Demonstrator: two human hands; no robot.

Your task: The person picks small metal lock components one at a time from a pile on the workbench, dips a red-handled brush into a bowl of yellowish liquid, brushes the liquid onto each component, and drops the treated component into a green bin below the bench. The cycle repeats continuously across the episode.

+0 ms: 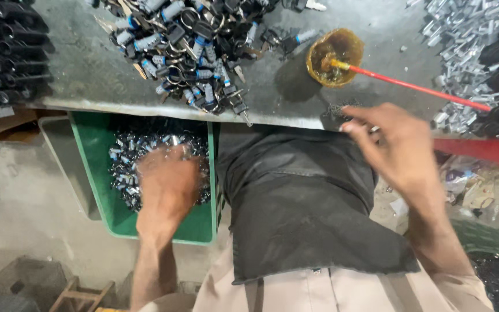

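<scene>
Green plastic marks the crate [102, 190] sitting below the edge of the surface [88, 75], and it holds a heap of small silvery metal parts [123, 167]. The left hand [166, 190] is down in that heap, knuckles up, fingers curled into the parts; it is blurred, so whether it has closed on any of them I cannot tell. The right hand [397, 150] hangs at the surface's front edge, fingers loosely spread and pointing toward it, with something small and pale at the fingertips that is too blurred to identify. Just beyond it lies a red-handled brush [417, 88], its head resting in a small amber bowl [335, 56]. A pile of dark keys [192, 52] covers the surface above the crate. A dark cloth [301, 202] covers the person's lap.
</scene>
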